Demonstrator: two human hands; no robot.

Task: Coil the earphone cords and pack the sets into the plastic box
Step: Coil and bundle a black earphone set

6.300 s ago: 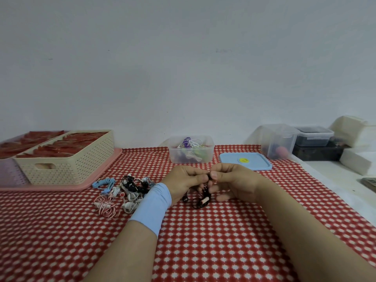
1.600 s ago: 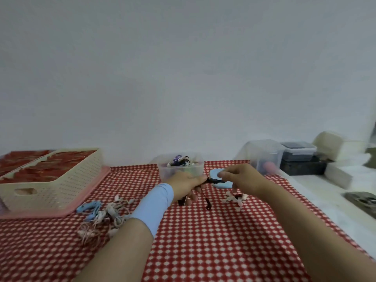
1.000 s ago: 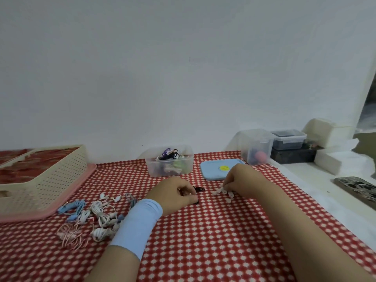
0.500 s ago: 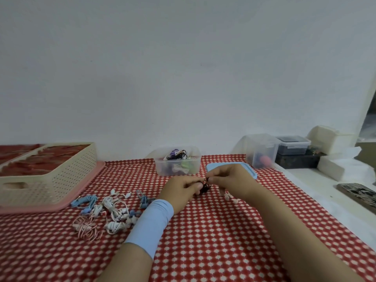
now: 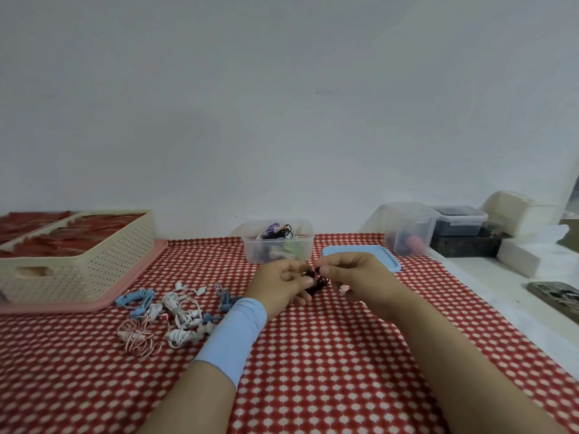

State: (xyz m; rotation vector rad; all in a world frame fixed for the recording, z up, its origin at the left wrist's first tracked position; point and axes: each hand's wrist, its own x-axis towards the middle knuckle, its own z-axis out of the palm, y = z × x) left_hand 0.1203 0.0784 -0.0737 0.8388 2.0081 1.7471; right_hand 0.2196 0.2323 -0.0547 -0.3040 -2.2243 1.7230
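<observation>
A black earphone set [image 5: 317, 281] is bunched between my two hands above the red checked tablecloth. My left hand [image 5: 279, 286], a blue band on its wrist, grips the black bundle with curled fingers. My right hand [image 5: 354, 276] pinches the cord at the bundle's top. Behind them stands the clear plastic box [image 5: 278, 241] with several coiled sets inside. Its blue lid [image 5: 380, 253] lies flat to the right. A heap of loose earphones [image 5: 169, 311] in white, blue and pink lies to the left. A small white piece [image 5: 344, 289] shows under my right hand.
A cream perforated basket [image 5: 78, 261] on a pink tray [image 5: 131, 286] stands at the back left. Another clear container [image 5: 407, 228], a dark lidded box [image 5: 459, 220] and white blocks [image 5: 529, 255] fill the back right. A patterned flat object [image 5: 557, 296] lies at the right edge.
Both hands rose from the tablecloth and came together on the black earphone set, whose cord is now bunched tighter. The white earphones under my right hand are mostly hidden.
</observation>
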